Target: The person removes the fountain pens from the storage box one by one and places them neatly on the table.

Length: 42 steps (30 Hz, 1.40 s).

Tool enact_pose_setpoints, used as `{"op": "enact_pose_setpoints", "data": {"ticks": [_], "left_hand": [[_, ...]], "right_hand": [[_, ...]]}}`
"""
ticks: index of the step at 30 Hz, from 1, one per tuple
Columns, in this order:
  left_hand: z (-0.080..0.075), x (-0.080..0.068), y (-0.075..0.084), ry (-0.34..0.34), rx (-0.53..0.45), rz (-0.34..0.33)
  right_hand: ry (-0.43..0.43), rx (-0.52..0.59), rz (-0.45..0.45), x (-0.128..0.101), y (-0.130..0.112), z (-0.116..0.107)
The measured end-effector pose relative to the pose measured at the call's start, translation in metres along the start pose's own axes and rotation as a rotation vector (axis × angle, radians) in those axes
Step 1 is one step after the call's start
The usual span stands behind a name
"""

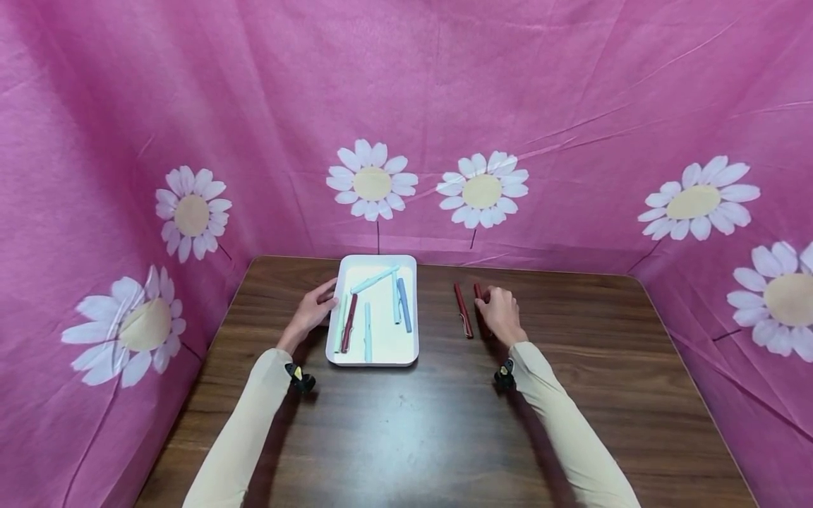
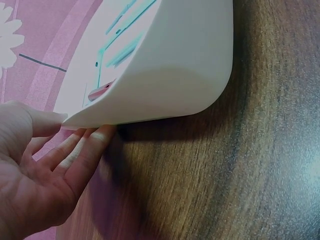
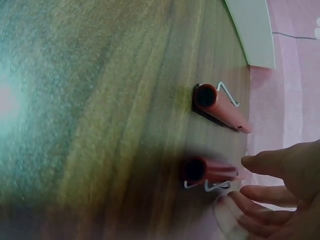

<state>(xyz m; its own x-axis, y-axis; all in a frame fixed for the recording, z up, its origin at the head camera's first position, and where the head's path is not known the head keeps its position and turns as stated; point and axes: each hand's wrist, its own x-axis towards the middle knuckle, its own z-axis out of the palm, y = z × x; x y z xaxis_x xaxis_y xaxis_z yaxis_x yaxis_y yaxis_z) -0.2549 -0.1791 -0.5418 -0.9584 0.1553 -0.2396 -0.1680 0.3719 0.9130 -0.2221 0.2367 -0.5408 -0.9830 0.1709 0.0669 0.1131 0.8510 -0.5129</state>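
My left hand point(image 1: 312, 310) is at the left side of a white tray point(image 1: 375, 364), its thumb on the rim and its fingers against the outer wall, pinching the edge. Inside the tray lie a dark red pen point(image 1: 348, 323), a pale green pen point(image 1: 341, 324), a blue pen point(image 1: 404, 305) and several light blue pens point(image 1: 368, 331). On the right, my right hand point(image 1: 502, 314) has thumb and forefinger around the far end of another dark red pen point(image 3: 215, 171), which has a wire clip. A similar dark red pen point(image 3: 222, 107) lies just left of it on the table.
The brown wooden table point(image 1: 406, 437) ends at the back against a pink curtain point(image 1: 432, 85) printed with white daisies, which also hangs at both sides. The tray stands close to the table's back edge. Each wrist bears a small black camera.
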Motion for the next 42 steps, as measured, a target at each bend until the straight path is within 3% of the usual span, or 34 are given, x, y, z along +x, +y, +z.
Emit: {"op": "enact_pose_setpoints", "data": {"ticks": [8, 18, 27, 42], "left_hand": [[0.001, 0.001, 0.002, -0.012, -0.013, -0.005], [0.001, -0.001, -0.001, -0.012, -0.007, -0.006], [0.001, 0.001, 0.0, -0.015, -0.007, -0.009], [0.0, 0.001, 0.001, -0.016, -0.015, -0.014]], "right_hand": [[0.121, -0.002, -0.128, -0.003, -0.024, -0.007], [0.155, 0.079, -0.207, -0.004, -0.053, 0.0], [0.139, 0.136, -0.218, -0.014, -0.088, 0.009], [0.103, 0.131, -0.283, -0.027, -0.129, 0.031]]}}
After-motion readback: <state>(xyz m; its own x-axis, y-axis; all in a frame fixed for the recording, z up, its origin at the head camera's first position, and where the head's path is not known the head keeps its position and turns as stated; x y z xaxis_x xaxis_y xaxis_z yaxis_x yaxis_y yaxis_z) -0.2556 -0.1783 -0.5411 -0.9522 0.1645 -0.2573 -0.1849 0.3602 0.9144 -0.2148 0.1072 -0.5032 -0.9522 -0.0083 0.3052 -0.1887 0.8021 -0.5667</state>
